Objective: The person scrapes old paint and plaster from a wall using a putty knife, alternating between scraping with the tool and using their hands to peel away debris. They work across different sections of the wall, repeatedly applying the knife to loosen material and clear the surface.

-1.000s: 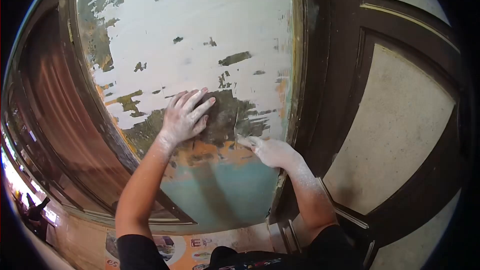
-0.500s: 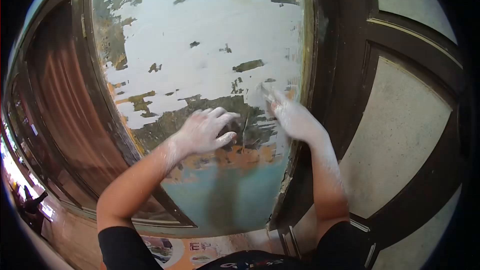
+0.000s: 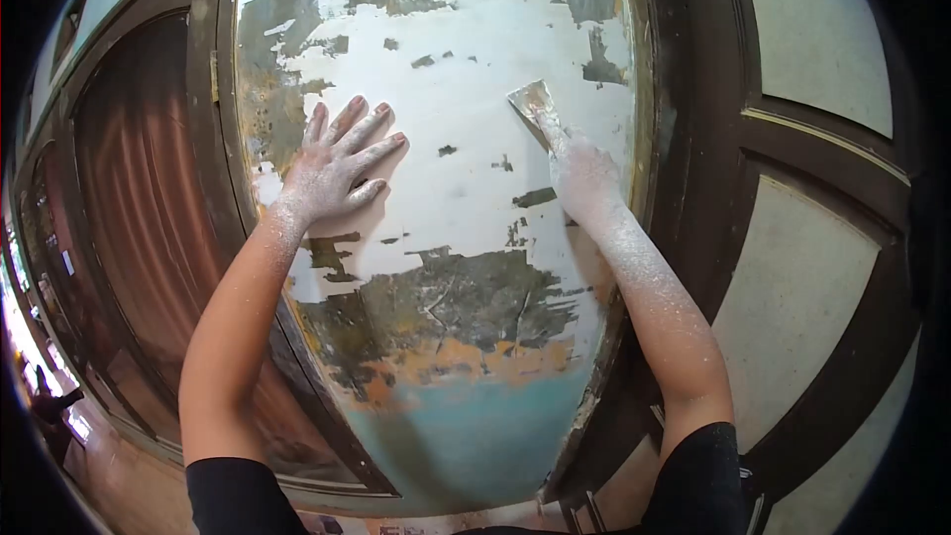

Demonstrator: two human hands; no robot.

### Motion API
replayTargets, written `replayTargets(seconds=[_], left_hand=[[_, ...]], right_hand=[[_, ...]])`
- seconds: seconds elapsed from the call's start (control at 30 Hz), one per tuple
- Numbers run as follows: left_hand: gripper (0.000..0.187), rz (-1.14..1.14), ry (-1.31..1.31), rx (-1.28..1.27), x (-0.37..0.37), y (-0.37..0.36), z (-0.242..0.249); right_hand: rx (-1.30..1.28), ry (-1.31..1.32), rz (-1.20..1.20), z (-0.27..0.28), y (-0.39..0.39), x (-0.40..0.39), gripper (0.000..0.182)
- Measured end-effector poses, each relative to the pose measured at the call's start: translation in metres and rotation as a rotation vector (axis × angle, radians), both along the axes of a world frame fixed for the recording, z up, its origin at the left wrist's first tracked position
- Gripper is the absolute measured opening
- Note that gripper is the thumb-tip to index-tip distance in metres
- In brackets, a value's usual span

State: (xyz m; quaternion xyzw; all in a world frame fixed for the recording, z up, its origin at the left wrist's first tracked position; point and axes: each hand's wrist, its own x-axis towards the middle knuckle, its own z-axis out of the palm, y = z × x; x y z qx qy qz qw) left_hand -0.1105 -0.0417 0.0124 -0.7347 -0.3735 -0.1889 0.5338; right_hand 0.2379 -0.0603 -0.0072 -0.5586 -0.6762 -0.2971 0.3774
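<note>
In front of me stands a wall (image 3: 446,208) with patches of white coating, bare grey, orange and turquoise paint. My left hand (image 3: 342,159), dusted white, is spread open against or just over its left part, with no object in it. My right hand (image 3: 586,173) is closed around the handle of a putty knife (image 3: 535,104). The flat blade points up and left and lies at the white surface, right of the wall's middle. Most of the handle is hidden by my fingers. White powder covers both hands and my right forearm.
A dark wooden frame with a reddish-brown curtain (image 3: 129,238) borders the wall at left. Close on the right is a dark door (image 3: 693,139) with pale panels (image 3: 802,277). Printed sheeting (image 3: 396,527) lies at the bottom edge, by the floor.
Both hands have moved up the wall. My left hand has gone left too, its fingers now spread. The putty knife, blurred before, now shows clearly in my right hand.
</note>
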Motion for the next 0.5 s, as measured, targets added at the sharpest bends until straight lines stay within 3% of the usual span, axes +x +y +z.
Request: replayTargets(seconds=[0.17, 0.33, 0.5], left_hand=[[0.068, 0.042, -0.102, 0.039, -0.001, 0.011, -0.008], [0.070, -0.026, -0.139, 0.032, -0.003, 0.014, -0.010], [0.069, -0.068, -0.165, 0.057, -0.007, 0.016, -0.012]], right_hand=[[-0.011, 0.090, -0.002, 0.015, 0.006, -0.026, 0.052], [0.194, 0.092, 0.058, 0.042, 0.024, -0.043, 0.040], [0.220, 0.057, 0.023, 0.073, 0.020, -0.057, 0.035]])
